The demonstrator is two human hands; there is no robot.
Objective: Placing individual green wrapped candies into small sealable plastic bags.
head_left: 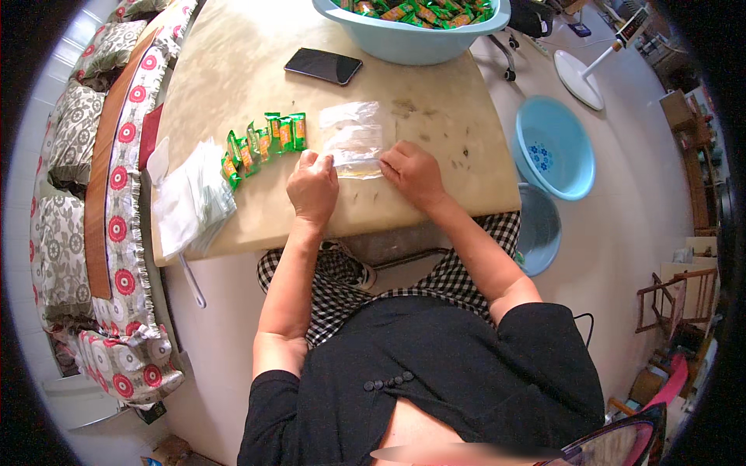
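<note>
A clear plastic bag lies flat on the table in front of me. Its near left corner is pinched by my left hand, fingers closed. On the other side, my right hand has its fingers closed on the near right corner. Just beyond my left hand, several small green and orange wrapped packets lie in a loose row. To the left of them is a stack of clear plastic bags at the table's edge.
A black phone rests toward the back of the table. Behind it, a blue basin holds many more green packets. Two blue tubs stand on the floor at right. A patterned sofa runs along the left.
</note>
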